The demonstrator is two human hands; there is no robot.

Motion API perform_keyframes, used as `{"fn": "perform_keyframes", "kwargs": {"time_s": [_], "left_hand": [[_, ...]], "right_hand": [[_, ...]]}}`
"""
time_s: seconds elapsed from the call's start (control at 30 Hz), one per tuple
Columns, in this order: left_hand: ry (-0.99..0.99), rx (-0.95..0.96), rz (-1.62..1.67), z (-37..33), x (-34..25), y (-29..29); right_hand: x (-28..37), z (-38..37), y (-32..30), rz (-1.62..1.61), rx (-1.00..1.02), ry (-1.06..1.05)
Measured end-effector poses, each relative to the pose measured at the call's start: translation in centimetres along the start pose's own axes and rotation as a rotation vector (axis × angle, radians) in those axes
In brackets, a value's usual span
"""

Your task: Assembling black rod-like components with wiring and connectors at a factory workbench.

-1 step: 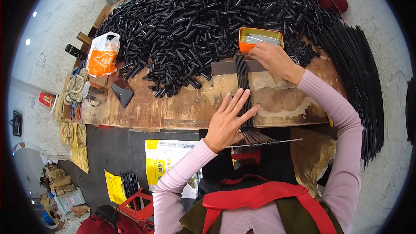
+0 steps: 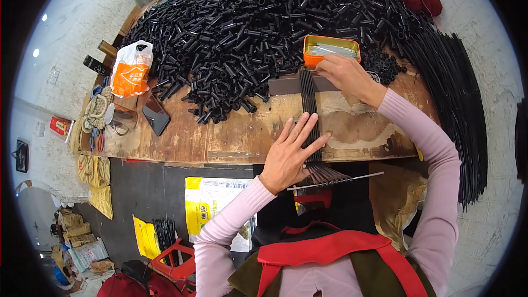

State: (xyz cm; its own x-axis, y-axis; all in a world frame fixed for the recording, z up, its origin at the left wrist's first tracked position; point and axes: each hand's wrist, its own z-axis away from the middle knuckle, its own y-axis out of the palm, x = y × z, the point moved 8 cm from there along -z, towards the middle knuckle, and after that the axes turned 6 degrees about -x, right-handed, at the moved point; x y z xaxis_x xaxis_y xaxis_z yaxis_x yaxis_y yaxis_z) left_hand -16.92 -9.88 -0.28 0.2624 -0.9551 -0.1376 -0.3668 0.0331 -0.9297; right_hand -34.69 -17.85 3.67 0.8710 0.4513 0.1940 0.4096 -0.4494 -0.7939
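A worn wooden table (image 2: 242,142) filled a white-walled workshop, with an orange tin (image 2: 311,59) of thin, pale pins (image 2: 333,50) standing in front of a broad heap (image 2: 231,38) of short black tubes. From just by the tin's near left corner, black strips (image 2: 308,96) lay side by side toward the worker, crossing a grey bar (image 2: 285,86) and spreading like a fan past the table edge to a pale rod (image 2: 367,176). On the worker's side of the tin, well apart from it, the left hand (image 2: 287,157) was open and flat, its fingers spread over the strips. The right hand (image 2: 352,77), fingers bent, was at the tin's near side, close to the strips' far ends; whether it gripped anything could not be told.

The work looked to be partway through. The strips were already lined up, and their near ends met the rod in a spaced row. Their far ends, beside the tin, appeared to be the part getting attention, though too small to judge as finished or not. Much stock seemed to be left: the heap beyond the tin, a cluster (image 2: 388,67) of tubes just right of it, and a long sheaf (image 2: 452,96) of black lengths farther right.
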Motion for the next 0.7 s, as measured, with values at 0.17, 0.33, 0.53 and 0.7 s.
{"fn": "perform_keyframes", "kwargs": {"time_s": [0.17,0.33,0.53,0.7], "left_hand": [[-0.016,0.001,0.027,-0.1,-0.1,-0.3],[-0.068,-0.022,0.098,-0.1,0.2,-0.5],[-0.046,-0.018,0.066,0.0,0.0,-0.6],[-0.044,0.042,0.087,-0.2,0.1,-1.2]], "right_hand": [[0.2,0.1,0.4,0.057,-0.013,-0.022],[1.0,-0.9,0.5,0.015,-0.056,-0.051],[-0.7,0.6,0.2,0.229,0.083,0.07],[-0.6,-0.2,-0.4,0.218,0.052,0.097]]}}
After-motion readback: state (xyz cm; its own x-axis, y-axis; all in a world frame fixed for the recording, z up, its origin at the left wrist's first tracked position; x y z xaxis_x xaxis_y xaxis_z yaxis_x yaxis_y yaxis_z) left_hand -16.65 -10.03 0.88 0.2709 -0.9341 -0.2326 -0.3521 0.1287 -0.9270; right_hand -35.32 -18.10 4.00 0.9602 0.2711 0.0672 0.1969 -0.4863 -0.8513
